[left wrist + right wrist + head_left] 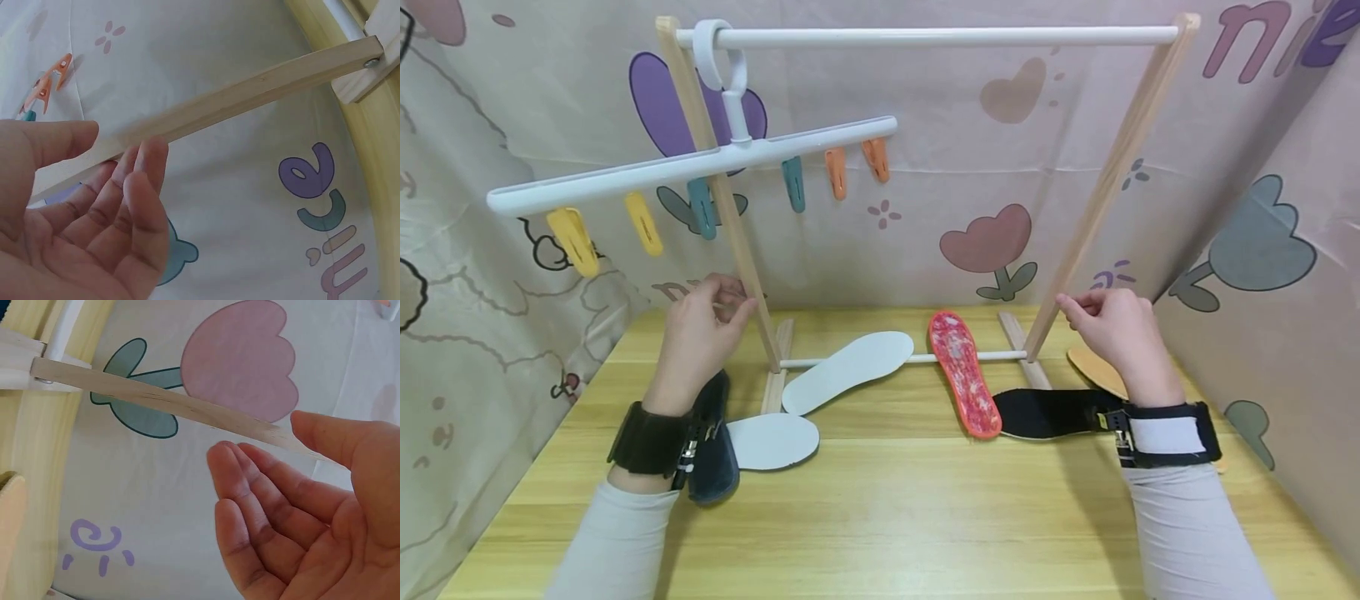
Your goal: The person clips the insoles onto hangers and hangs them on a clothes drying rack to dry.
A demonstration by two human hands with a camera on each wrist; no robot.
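Observation:
A wooden rack stands on the table, with a white top bar (pixel 940 37) between a left post (pixel 722 196) and a right post (pixel 1112 183). Beside the left post is my left hand (pixel 703 333), its fingers loosely bent and parted from the thumb in the left wrist view. My right hand (pixel 1120 333) is at the right post in much the same pose; its thumb and fingers are apart in the right wrist view. Whether either hand touches its post I cannot tell. From the bar hangs a tilted white hanger (pixel 647 172) with yellow, teal and orange clips.
Insoles lie about the rack's foot: a long white one (pixel 850 371), a shorter white one (pixel 775 442), a red-edged one (pixel 964 375), a black one (pixel 1052 412), a dark one (pixel 713 467) and a tan one (pixel 1093 367). A patterned cloth (pixel 865 250) hangs behind.

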